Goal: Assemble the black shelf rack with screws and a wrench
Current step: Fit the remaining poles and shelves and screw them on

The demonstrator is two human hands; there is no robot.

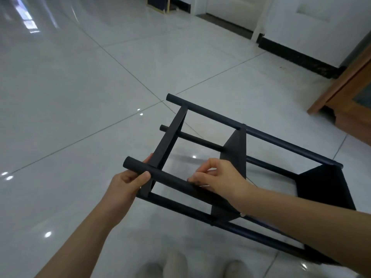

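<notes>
A glossy white tile floor fills the room, seen from above, with a white wall and dark baseboard along the far right and the corner of a wooden cabinet at the right edge. Just in front of the person, right of centre, a black shelf rack lies tipped on its side. Its four round posts run from lower right toward upper left, and three flat panels are set across them. Whether its right end rests on the tiles cannot be told. The left hand is wrapped around the upper post nearest the camera, close to its open end, thumb on top. The right hand sits further along the same post, fingers curled with the tips pinching down on the tube. Pale, blurred shoes show at the bottom edge.
</notes>
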